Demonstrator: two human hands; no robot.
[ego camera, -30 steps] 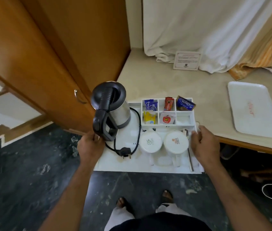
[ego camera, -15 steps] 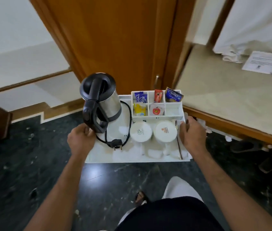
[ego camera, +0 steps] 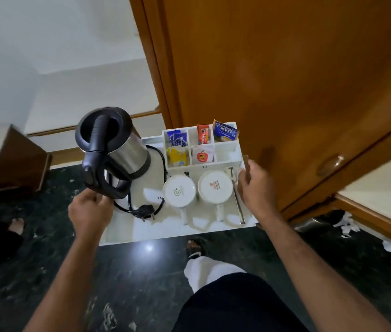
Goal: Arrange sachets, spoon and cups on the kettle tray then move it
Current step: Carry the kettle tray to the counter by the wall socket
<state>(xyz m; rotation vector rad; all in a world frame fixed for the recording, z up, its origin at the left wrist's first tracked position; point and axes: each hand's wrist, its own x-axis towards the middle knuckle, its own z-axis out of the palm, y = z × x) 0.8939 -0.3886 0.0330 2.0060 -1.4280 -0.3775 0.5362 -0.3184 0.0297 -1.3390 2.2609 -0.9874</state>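
I carry the white kettle tray point(ego camera: 141, 232) in the air above the dark floor. My left hand point(ego camera: 90, 213) grips its left edge and my right hand point(ego camera: 258, 188) grips its right edge. On it stand a steel kettle point(ego camera: 117, 149) with a black handle and its coiled cord point(ego camera: 145, 209). Two white cups point(ego camera: 179, 190) point(ego camera: 214, 186) sit upside down side by side. A spoon point(ego camera: 236, 200) lies along the right edge. Sachets point(ego camera: 202, 134) stand in the divided compartments at the tray's far end.
A wooden door point(ego camera: 285, 80) stands close ahead on the right, nearly touching the tray's far corner. A beige counter point(ego camera: 386, 197) runs at the right. A dark wooden piece point(ego camera: 14, 161) is at the left. My sandalled foot point(ego camera: 196, 246) is below the tray.
I have turned left away from the counter with the tray in both hands. The counter has slid off to the right and the door now fills the view ahead.
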